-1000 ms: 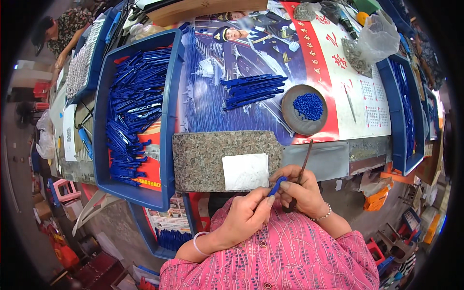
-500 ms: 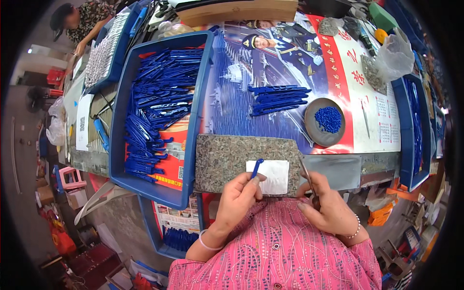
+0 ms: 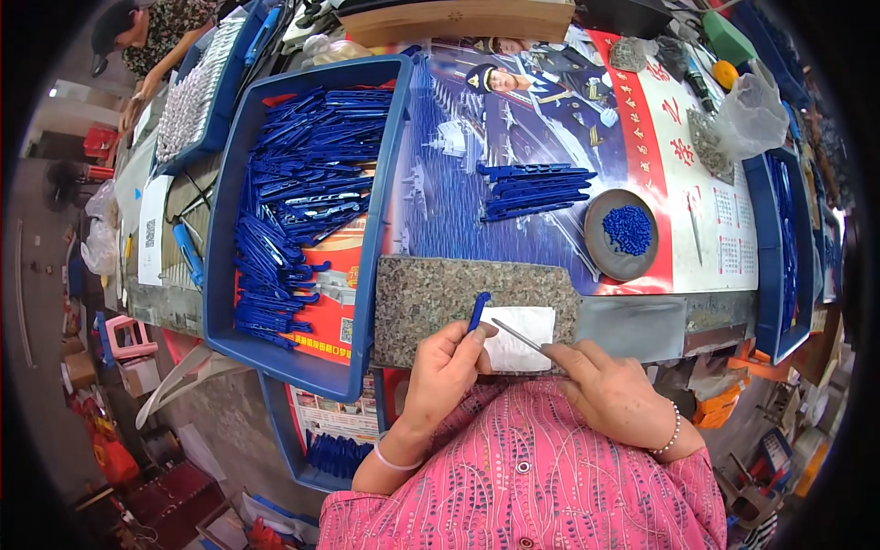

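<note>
My left hand (image 3: 446, 371) pinches a slim blue plastic piece (image 3: 478, 310) with a rounded, hooked upper end. It stands tilted over the granite slab (image 3: 422, 284), beside a folded white paper (image 3: 518, 353). In my right hand (image 3: 612, 394) is a thin, pointed metal tool (image 3: 516, 334), its tip close to the blue piece with a small gap. My fingers hide the tool's rear end. Beyond the slab lies a small pile of similar blue pieces (image 3: 536, 191). To its right, a round dish (image 3: 598, 247) holds many tiny blue beads (image 3: 628, 229).
A large blue tray (image 3: 218, 302) of blue pieces stands left of the slab. Another blue tray (image 3: 763, 275) is at the right. A printed poster (image 3: 550, 119) covers the table. A wooden box (image 3: 458, 20) stands at the back. Another person (image 3: 170, 37) works at the far left.
My right hand has swung the metal tool leftward, from upright to slanting over the white paper near the blue piece. My left hand has shifted slightly left with the piece.
</note>
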